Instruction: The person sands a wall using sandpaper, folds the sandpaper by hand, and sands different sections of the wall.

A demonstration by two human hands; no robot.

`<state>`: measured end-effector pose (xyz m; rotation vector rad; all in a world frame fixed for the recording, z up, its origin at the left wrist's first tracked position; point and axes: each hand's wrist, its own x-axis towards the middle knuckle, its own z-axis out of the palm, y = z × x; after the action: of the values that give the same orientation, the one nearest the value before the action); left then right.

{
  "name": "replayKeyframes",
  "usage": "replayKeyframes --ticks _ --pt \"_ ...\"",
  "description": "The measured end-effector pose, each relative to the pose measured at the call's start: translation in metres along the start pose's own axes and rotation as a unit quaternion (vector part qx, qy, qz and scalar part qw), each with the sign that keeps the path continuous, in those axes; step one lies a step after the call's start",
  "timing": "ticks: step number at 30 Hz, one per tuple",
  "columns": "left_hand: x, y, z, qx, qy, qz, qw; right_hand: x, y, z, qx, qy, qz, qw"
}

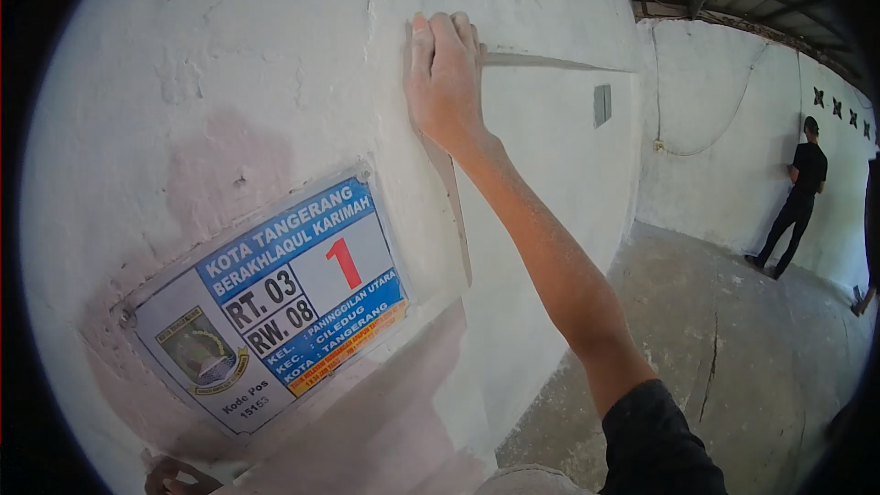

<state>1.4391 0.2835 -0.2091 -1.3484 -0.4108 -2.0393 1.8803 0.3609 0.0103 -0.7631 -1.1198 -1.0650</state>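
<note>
My right hand [446,82] is raised against the white wall [302,55], at the upper corner of a recess edge. Its fingers are bent and closed, dusted with pale powder; whatever they grip is hidden from view. Below and left of it, a blue and white address plate [293,293] with a red number 1 is fixed to the wall at a slant. My left hand [179,477] shows only in part at the bottom left, in shadow, its fingers curled near the wall below the plate. I cannot make out anything in it.
Patches of pinkish, bare-looking wall [229,165] surround the plate. A person in black [808,174] stands at the far wall on the right, and part of another person [872,229] shows at the right edge. The concrete floor [687,312] has a long crack.
</note>
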Motion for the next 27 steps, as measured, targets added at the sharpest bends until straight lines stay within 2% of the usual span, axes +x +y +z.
replayKeyframes --ticks 2,3,5,7,8,10,12,14,17,18,20,21,23,25,27 --pt "0.002 -0.007 -0.007 0.071 -0.016 0.078 0.994 -0.010 -0.001 -0.004 0.003 -0.009 0.010 1.000" --pt "0.000 -0.006 -0.007 0.071 -0.017 0.079 0.994 -0.022 -0.005 -0.008 0.014 -0.015 0.017 1.000" --pt "-0.005 0.000 -0.006 0.021 0.005 -0.011 1.000 -0.049 -0.016 -0.019 0.026 -0.021 0.024 0.999" --pt "-0.003 -0.002 -0.008 0.038 -0.002 0.008 0.999 -0.071 -0.023 -0.032 0.018 -0.090 0.028 0.995" --pt "-0.002 -0.002 -0.008 0.055 -0.009 0.027 0.998 -0.068 -0.022 -0.029 0.018 -0.090 0.027 0.995" --pt "0.001 -0.001 -0.007 0.063 -0.019 0.053 0.996 -0.046 -0.014 -0.015 0.004 -0.027 -0.027 0.999" --pt "0.002 0.000 -0.006 0.064 -0.037 0.075 0.994 -0.001 -0.004 -0.003 -0.001 -0.025 -0.019 1.000" --pt "-0.002 0.005 -0.008 0.007 -0.046 -0.015 0.999 0.007 0.002 0.000 -0.007 -0.027 -0.012 1.000" --pt "-0.002 0.014 -0.001 0.038 -0.004 -0.036 0.999 -0.013 0.004 -0.009 0.003 -0.043 0.007 0.999" --pt "-0.001 0.011 0.000 0.037 -0.006 -0.035 0.999 -0.035 0.000 -0.018 0.005 -0.060 0.006 0.998" --pt "-0.001 0.006 0.003 0.065 0.046 0.039 0.996 -0.052 -0.003 -0.024 0.007 -0.075 0.004 0.997" --pt "0.000 0.007 0.000 0.066 0.048 0.038 0.996 -0.053 -0.004 -0.024 0.015 -0.077 -0.012 0.997" --pt "0.005 0.009 -0.005 0.082 -0.061 0.046 0.994 -0.038 -0.004 -0.017 0.024 -0.072 -0.029 0.997" --pt "-0.002 0.002 -0.008 0.090 -0.040 0.046 0.994 0.008 0.003 0.003 0.015 0.017 -0.080 0.997" --pt "-0.008 -0.001 -0.006 0.100 -0.023 0.043 0.994 0.028 0.003 0.010 0.011 0.026 -0.079 0.996"
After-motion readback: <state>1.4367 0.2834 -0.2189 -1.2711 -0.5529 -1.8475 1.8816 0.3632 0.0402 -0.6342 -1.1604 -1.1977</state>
